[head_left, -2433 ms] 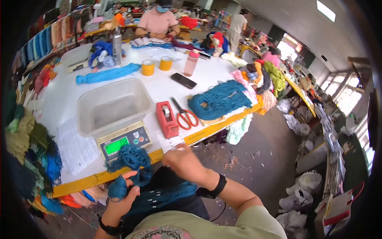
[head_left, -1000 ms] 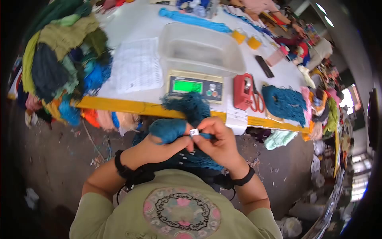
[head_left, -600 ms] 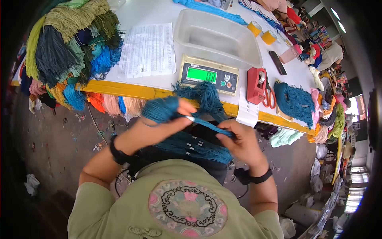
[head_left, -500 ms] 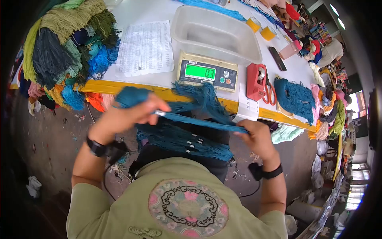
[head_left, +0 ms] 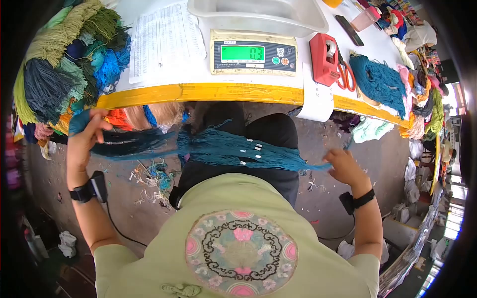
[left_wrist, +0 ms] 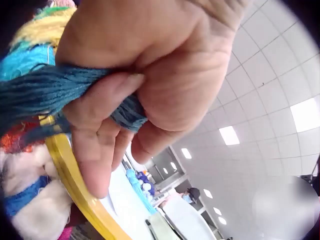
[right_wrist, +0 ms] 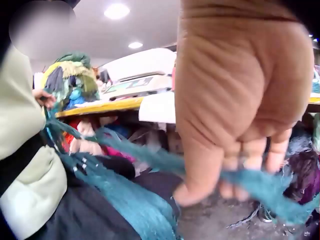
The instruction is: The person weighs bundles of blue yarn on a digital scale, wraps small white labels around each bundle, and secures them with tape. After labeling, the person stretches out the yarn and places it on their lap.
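My left hand (head_left: 89, 131) is out at the far left, gripping one end of a teal yarn hank (head_left: 136, 144). The left wrist view shows a finger and thumb curled over the strands (left_wrist: 55, 90). On the right, my right hand (head_left: 348, 168) hangs low beside the thigh. Teal yarn (right_wrist: 150, 157) runs across its fingers behind the thumb, its loose end trailing past them in the right wrist view. More teal hanks (head_left: 226, 149) lie over the dark-trousered lap, bearing several small white tags (head_left: 258, 149).
The table has a yellow edge (head_left: 198, 93). On it are a digital scale (head_left: 253, 53) reading 0.3, a plastic tub (head_left: 258, 20), a red tape dispenser (head_left: 324, 59), scissors (head_left: 345, 74), and a printed sheet (head_left: 166, 44). Colourful yarn (head_left: 44, 74) is heaped at left.
From meeting at the white tag, my hands have moved wide apart, the left far leftward and the right rightward and down, drawing the teal yarn out across the lap. The view tilts lower.
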### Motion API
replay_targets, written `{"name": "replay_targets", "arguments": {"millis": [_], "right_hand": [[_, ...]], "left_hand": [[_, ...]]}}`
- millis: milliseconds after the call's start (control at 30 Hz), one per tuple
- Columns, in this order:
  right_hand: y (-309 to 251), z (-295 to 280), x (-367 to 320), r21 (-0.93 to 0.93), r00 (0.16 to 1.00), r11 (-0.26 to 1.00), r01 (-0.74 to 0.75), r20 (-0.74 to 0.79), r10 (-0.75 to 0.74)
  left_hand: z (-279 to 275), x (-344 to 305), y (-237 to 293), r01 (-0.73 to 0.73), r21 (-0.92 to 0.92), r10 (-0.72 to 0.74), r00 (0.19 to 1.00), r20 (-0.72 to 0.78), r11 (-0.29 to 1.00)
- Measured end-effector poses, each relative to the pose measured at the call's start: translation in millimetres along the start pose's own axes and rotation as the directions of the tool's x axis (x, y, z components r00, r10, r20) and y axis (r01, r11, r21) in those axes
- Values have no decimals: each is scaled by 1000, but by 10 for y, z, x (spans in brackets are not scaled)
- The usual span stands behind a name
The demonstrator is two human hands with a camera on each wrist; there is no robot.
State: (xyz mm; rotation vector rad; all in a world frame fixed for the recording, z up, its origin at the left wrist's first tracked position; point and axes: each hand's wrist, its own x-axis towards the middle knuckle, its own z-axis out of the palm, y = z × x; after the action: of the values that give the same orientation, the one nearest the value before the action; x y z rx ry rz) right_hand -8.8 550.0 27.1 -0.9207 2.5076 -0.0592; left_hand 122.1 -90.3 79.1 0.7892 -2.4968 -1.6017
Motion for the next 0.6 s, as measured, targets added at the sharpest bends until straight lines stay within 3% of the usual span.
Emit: {"name": "replay_targets", "arguments": {"millis": [33,67,167,233,300,367,400,433,467,533,567,600], "right_hand": [[-144,-59,163,-70,998,996,59,-14,-60],[-340,-191,362,-10,976,989,146,-164,-146],[-1178,-651,924,202,758,848,490,-578,-301],[-1693,-852,1136,459,728,639,618,-641,-244],[-2093,-1024,1282,574,702,437,692,-677,-223],[-2314,-1124,1338,693,745,275,667,-622,-239],[-2332,-1075,1406,739,767,214,639,-592,-247],[-2339,-1057,1433,724,767,257,640,-588,-256],[-2325,-1054,1434,742,784,255,620,-575,-235],[-2247,-1046,1421,756,799,258,601,-559,-222],[-2175,-1039,1405,777,818,256,575,-544,-186],[-2124,-1029,1392,799,838,251,546,-526,-148]], "left_hand": [[62,24,8,-104,-23,106,992,75,994],[222,-16,145,-176,-118,190,975,120,977],[893,-166,844,-275,-466,443,844,302,841],[1182,-181,1105,-304,-569,564,744,359,764],[1333,-137,1278,-412,-549,669,604,434,727],[1420,-180,1435,-281,-572,617,551,561,771],[1412,-66,1420,-489,-518,712,446,543,702],[1412,56,1377,-670,-452,780,324,535,589],[1416,93,1307,-679,-451,785,316,532,579],[1442,61,1189,-492,-528,722,454,522,692],[1468,66,1140,-495,-532,726,455,516,687],[1496,46,1143,-355,-608,694,500,518,710]]}}
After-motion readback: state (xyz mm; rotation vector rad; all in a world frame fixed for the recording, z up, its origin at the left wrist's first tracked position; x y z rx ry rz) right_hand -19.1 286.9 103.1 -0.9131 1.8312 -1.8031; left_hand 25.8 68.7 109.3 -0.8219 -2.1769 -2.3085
